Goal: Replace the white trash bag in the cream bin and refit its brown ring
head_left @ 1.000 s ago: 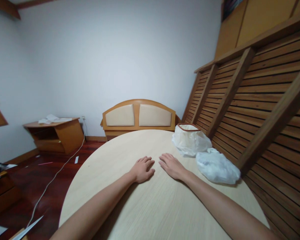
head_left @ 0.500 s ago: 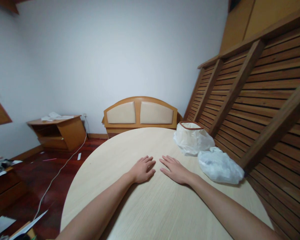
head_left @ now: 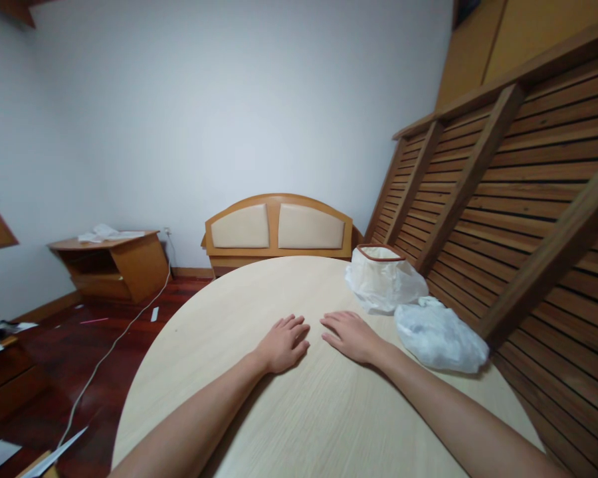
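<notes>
My left hand rests palm down on the pale round table, its fingers a little apart and nothing in it. Facing it across a small gap, my right hand also lies palm down on the tabletop, fingers loosely spread and holding nothing. Beyond my right hand stands a container with a brown rim, wrapped in a whitish plastic bag. Nearer to me, on the table's right side, lies a filled translucent plastic bag; its contents cannot be made out.
A slatted wooden frame leans along the right side. Behind the table is a padded headboard. At left, a low wooden cabinet holds papers on top, and a white cable runs over the dark red floor.
The view has shifted slightly. Both hands remain on the table, with my right hand's fingers a little closer together and more bent than before.
</notes>
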Motion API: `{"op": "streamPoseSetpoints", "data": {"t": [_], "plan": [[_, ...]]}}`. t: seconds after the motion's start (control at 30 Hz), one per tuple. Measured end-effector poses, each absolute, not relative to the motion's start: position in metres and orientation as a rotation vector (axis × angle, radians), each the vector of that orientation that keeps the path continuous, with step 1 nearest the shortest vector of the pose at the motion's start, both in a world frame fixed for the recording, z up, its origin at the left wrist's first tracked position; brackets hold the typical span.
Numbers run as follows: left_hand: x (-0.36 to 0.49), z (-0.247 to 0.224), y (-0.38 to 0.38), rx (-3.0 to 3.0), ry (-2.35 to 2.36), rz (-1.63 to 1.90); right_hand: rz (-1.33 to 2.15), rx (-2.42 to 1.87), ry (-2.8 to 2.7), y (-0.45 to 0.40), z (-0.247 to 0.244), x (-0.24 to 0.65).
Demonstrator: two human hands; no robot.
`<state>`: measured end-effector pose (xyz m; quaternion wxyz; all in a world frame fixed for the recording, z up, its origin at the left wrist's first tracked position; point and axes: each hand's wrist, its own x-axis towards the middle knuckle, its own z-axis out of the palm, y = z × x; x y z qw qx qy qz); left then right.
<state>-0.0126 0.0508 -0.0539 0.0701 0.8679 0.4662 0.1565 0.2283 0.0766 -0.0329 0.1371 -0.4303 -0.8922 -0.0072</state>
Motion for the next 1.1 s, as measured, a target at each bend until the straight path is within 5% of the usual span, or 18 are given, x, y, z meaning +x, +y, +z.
{"op": "streamPoseSetpoints", "data": {"t": [0.33,0.73,1.1], "plan": [[-0.017,-0.051,0.054,2.602,1.396,0.589,-0.447,-1.609,-1.874,0.167,0.051,0.271],[-0.018,-0.048,0.055,2.548,1.400,0.609,-0.333,-1.705,-1.821,0.177,0.053,0.269],[-0.013,-0.044,0.057,2.094,1.552,1.353,-0.113,-1.287,-2.249,0.084,0.077,0.175]]}}
